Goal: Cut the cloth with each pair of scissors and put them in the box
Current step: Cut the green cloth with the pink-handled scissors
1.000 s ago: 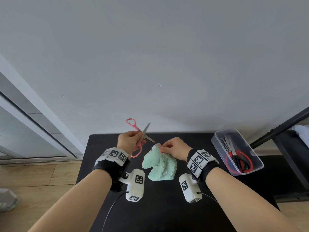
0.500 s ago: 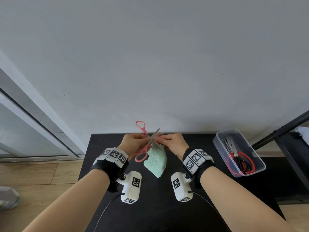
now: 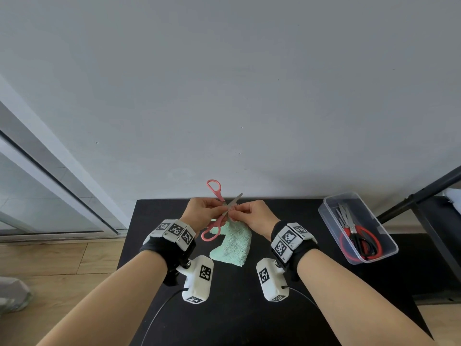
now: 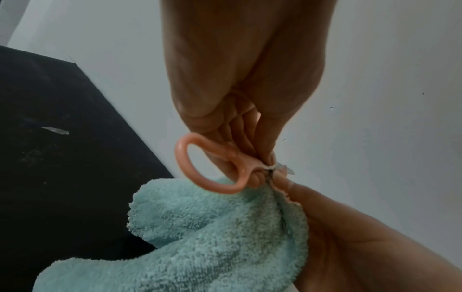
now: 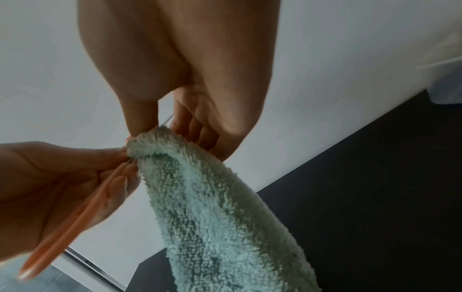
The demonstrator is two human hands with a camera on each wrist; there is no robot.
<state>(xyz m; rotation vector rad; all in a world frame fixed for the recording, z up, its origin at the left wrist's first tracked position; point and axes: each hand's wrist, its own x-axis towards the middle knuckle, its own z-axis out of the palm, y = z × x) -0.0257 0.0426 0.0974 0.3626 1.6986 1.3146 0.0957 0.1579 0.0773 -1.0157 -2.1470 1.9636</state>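
Observation:
My left hand (image 3: 199, 211) grips the pink-handled scissors (image 3: 215, 193) near the pivot, blades spread, one loop up and one loop (image 4: 200, 168) hanging below. My right hand (image 3: 249, 213) pinches the top edge of the mint green cloth (image 3: 233, 243), which hangs down to the black table (image 3: 249, 320). The hands meet at the cloth's top edge, where the blades touch it. The cloth (image 5: 212, 207) fills the right wrist view, with the pink handle (image 5: 62, 227) at lower left. The clear plastic box (image 3: 359, 228) stands at the table's right.
Inside the box lie red-and-black-handled scissors (image 3: 359, 240) and other grey blades. A grey wall rises behind the table. A black metal frame (image 3: 424, 196) stands to the right, and a sliding door track runs along the wooden floor at left.
The cloth was lifted off the table into a hanging fold. Both hands rose and came together, and the scissor blades now meet the cloth's top edge.

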